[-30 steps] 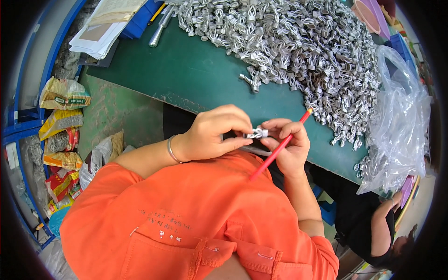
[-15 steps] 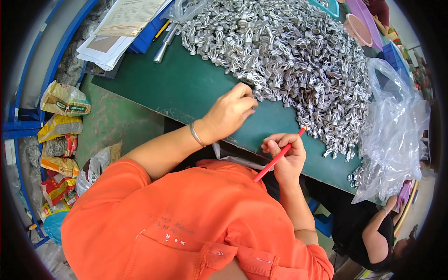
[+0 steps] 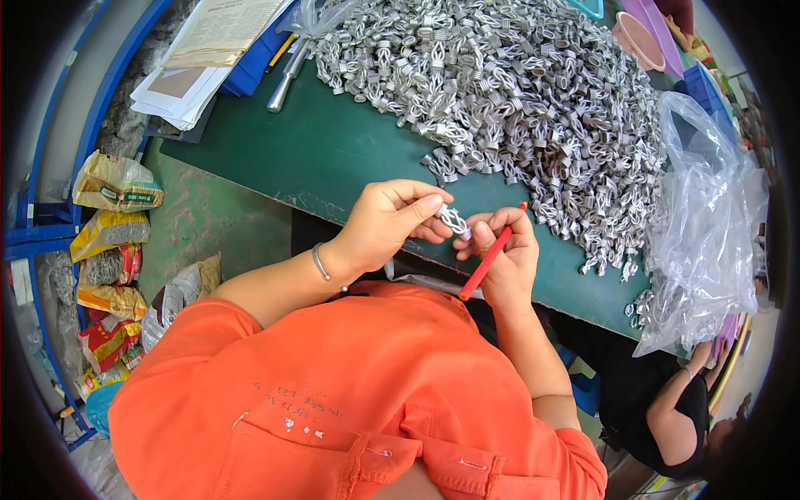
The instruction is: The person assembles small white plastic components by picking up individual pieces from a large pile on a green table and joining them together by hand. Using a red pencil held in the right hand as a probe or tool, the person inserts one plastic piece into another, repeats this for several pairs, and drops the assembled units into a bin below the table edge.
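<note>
Pinched between the thumb and fingers of my left hand [image 3: 385, 223] is a small silver metal fitting [image 3: 452, 220] with twisted, cage-like loops. My right hand [image 3: 514, 260] has a slim red pencil [image 3: 486, 263] tucked across its fingers, slanting down toward my shirt. The thumb and fingertips of that same hand meet the fitting's lower right end, so both hands touch it. Just beyond my hands lies a large pile of similar silver fittings [image 3: 517, 92], with a few loose ones at its near left edge.
The green table [image 3: 308, 150] carries a metal-shafted tool [image 3: 287, 83], papers [image 3: 196, 58] and a blue bin [image 3: 257, 60]. A clear plastic bag [image 3: 704, 225] lies at the right, with a co-worker's arm [image 3: 673, 412] below it. Packed sacks [image 3: 117, 182] line the left.
My left hand has drawn back from the pile's edge with a fitting in its fingers. My right hand has shifted slightly up and left to meet it, keeping the red pencil.
</note>
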Available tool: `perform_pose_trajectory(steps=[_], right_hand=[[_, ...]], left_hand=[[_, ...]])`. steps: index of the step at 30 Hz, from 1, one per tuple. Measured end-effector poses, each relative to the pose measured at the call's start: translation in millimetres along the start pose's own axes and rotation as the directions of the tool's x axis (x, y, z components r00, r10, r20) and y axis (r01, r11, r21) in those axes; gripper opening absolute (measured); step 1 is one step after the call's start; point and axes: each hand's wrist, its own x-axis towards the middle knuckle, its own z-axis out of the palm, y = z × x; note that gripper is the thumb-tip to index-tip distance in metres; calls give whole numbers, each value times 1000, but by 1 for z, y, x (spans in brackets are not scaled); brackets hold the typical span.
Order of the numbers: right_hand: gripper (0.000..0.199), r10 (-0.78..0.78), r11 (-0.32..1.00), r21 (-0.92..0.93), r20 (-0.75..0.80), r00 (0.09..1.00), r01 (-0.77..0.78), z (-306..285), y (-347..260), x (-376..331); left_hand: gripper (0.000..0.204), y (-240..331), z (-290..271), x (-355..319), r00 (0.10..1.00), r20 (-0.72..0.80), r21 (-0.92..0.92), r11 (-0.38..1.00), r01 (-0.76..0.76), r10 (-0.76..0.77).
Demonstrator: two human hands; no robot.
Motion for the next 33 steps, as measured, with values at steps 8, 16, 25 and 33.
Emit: perform_pose_trajectory(steps=[8, 16, 25, 33], right_hand=[[24, -117, 992, 58, 72, 991, 113, -4, 6, -6], [44, -552, 799, -228, 92, 829, 557, -6, 8, -13], [22, -216, 800, -475, 344, 914, 368, -17, 2, -28], [22, -392, 417, -658, 492, 778, 627, -3, -13, 19]], left_hand=[[31, -2, 1, -8, 910, 243, 121, 920, -372, 336], [18, -7, -2, -11, 913, 251, 247, 890, -382, 322], [10, -5, -20, -34, 847, 531, 706, 569, -421, -33], [14, -7, -27, -17, 746, 643, 678, 324, -660, 175]])
